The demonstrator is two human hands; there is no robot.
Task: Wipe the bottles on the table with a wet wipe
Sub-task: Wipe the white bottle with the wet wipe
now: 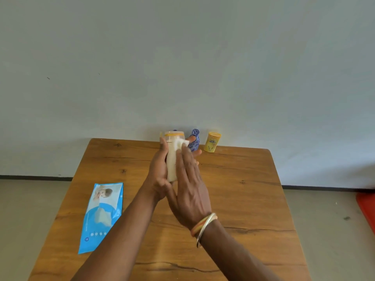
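Observation:
My left hand grips a cream-coloured bottle with a yellow band near its top, lifted above the wooden table. My right hand lies flat against the bottle's right side with straight fingers and presses a white wet wipe to it near the top. Behind them, at the table's far edge, stand a blue patterned bottle and a small yellow bottle. Part of the blue bottle is hidden by my fingers.
A blue wet-wipe pack lies flat on the left part of the table. The table's far edge meets a pale wall. A red object sits on the floor at the right.

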